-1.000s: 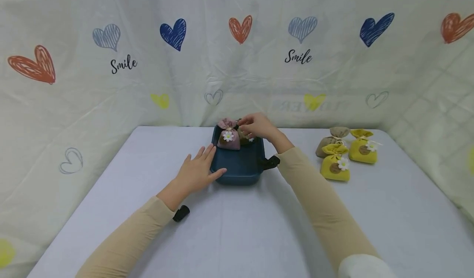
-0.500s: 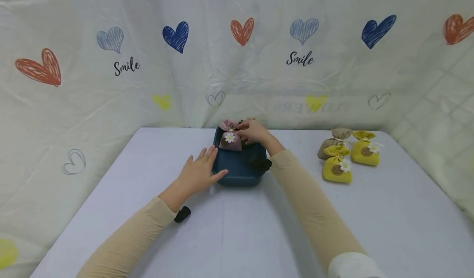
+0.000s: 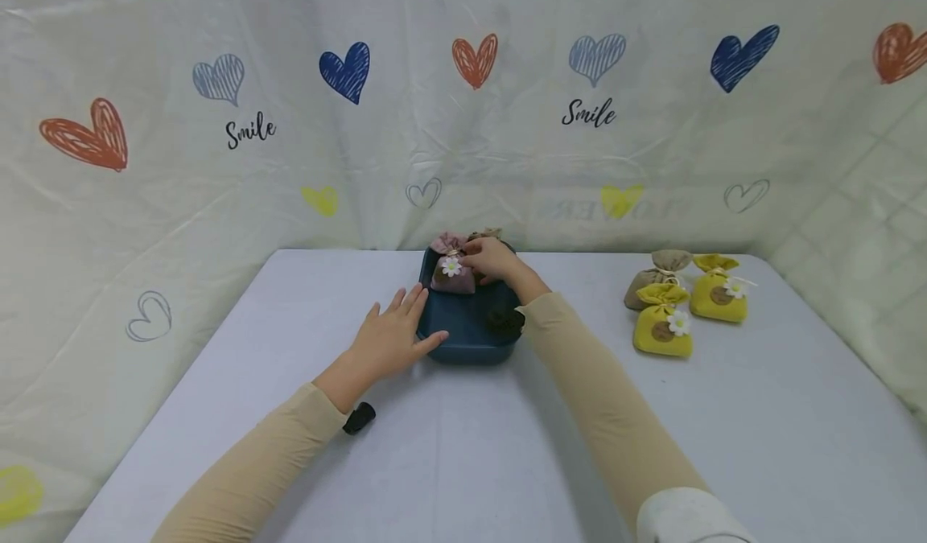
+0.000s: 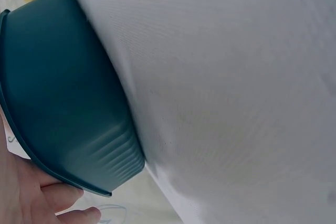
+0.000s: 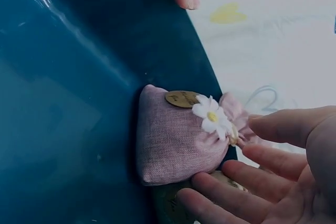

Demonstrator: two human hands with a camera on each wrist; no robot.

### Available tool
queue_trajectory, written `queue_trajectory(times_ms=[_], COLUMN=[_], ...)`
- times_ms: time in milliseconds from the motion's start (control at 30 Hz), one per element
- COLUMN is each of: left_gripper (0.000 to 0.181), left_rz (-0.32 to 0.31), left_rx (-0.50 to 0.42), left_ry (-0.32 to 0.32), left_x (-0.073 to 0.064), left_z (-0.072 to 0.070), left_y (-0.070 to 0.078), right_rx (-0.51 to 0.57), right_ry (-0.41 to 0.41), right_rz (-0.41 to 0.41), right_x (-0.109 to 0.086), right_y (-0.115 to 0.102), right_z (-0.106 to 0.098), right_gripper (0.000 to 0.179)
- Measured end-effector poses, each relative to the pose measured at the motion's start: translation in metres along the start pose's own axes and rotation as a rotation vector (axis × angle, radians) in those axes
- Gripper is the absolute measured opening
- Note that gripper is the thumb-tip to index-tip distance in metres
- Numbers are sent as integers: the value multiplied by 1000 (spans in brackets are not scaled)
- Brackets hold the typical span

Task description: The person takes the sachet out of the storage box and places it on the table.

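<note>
A: Nearest ground?
B: Beige sleeves (image 3: 253, 462) reaching in from near left and near right over a white table (image 3: 449, 446).

A: Next, with state of the left hand (image 3: 384, 338)?
B: Fingers spread wide against the left rim of a teal plastic bin (image 3: 459, 326), thumb toward the near-left corner; nothing grasped.

A: To the right, farther in?
B: Near yellow sachet (image 3: 655, 344), drawstring type, with white daisy (image 3: 679, 322) and round brown tag (image 3: 662, 331); beyond, far yellow sachet (image 3: 713, 303) to the right and taupe sachet (image 3: 649, 277) to the left, all three outside the bin.

A: Far end of the bin?
B: Pink drawstring sachet (image 5: 173, 145) inside, at far left, apparently upright. Right hand (image 3: 496, 260) at its gathered neck, thumb and fingers slightly parted; pinch or mere touch, impossible to tell. Just right, a mostly hidden sachet (image 3: 491, 232), also inside.

A: Progress, judged from the layout?
B: Two of five visible sachets in the bin, apparently placed, release of the pink one uncertain; three left on the table.

A: Farthest?
B: Heart-printed backdrop (image 3: 507, 141).
</note>
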State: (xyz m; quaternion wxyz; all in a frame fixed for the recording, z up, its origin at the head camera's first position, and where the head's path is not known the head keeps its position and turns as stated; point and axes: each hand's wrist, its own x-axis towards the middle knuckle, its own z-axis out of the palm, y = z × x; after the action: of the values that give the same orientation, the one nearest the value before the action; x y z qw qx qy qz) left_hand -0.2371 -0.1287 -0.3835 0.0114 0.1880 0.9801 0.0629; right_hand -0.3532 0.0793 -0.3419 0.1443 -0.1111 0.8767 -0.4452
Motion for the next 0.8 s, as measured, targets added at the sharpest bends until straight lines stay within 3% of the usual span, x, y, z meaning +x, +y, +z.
queue_trajectory(times_ms=[400,800], left_gripper=[90,90], left_rz=[2,-5], left_rx=[6,11], left_ry=[-5,-14], left_x=[0,0], left_z=[-2,-4], left_y=[-1,0], right_rx=[4,-102], right_ry=[12,99], right_rz=[8,-22], right_x=[1,0], right_y=[3,2], right_z=[0,7], right_gripper=[46,49])
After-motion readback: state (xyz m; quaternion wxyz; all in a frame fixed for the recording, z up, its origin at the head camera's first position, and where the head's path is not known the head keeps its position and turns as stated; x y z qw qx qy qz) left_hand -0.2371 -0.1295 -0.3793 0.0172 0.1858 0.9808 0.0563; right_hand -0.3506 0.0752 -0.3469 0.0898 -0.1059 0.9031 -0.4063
